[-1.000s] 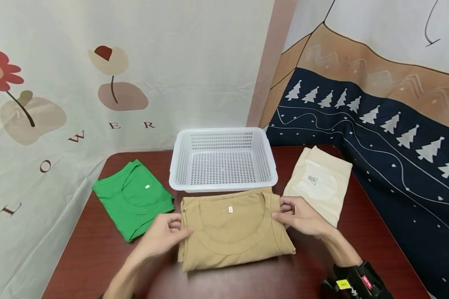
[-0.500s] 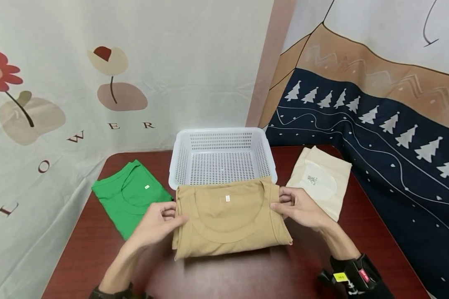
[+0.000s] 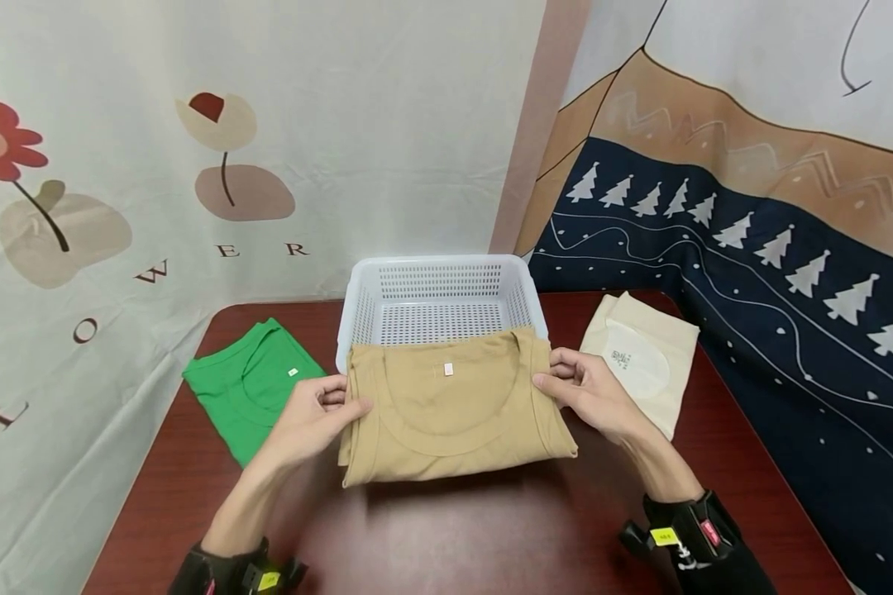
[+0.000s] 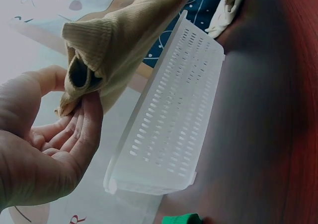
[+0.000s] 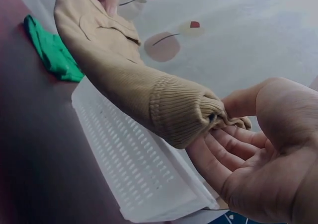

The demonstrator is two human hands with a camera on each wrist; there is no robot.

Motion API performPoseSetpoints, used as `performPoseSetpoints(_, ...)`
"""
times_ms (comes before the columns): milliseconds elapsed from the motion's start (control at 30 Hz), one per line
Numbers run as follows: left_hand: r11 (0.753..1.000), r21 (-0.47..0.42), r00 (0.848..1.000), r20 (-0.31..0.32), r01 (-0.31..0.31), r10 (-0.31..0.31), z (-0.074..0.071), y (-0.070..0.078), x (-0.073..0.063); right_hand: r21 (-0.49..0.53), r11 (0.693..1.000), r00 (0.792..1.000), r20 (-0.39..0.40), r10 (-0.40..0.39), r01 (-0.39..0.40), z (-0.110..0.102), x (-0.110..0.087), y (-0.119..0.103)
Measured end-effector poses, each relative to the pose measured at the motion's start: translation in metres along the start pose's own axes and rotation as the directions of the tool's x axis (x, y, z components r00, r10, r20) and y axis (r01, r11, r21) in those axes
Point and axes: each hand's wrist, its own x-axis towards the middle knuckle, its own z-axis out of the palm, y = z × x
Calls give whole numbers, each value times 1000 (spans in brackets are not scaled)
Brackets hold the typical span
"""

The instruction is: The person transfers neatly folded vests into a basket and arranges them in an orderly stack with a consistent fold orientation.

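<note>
A folded tan shirt [image 3: 446, 413] with a round neckline and a small white tag is held up off the table. My left hand [image 3: 316, 417] pinches its left edge between thumb and fingers. At the opposite edge, my right hand [image 3: 591, 392] grips it the same way. In the left wrist view the left hand [image 4: 54, 134] supports the fold from below, and the right hand [image 5: 263, 149] does likewise in the right wrist view. The shirt overlaps the near rim of a white perforated plastic basket [image 3: 446, 268] in the head view.
A folded green shirt [image 3: 260, 380] lies on the dark red table [image 3: 461, 537] to the left. On the right lies a folded cream garment [image 3: 640, 355] with a printed patch. Patterned cloth hangs behind the table and along its right side.
Both hands have raised the tan shirt and carried it forward. It now covers the basket's near rim in the head view. The basket, green shirt and cream garment stay put.
</note>
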Motion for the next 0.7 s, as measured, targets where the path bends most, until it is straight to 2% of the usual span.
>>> performPoseSetpoints(367, 994, -113, 994, -105, 10, -22, 0, 5, 8, 37, 999, 999, -45, -1, 2, 7, 10, -15)
performPoseSetpoints(700, 993, -121, 986, -162, 5, -25, -2, 14, 21, 46, 999, 996, -91, -14, 18, 5, 17, -27)
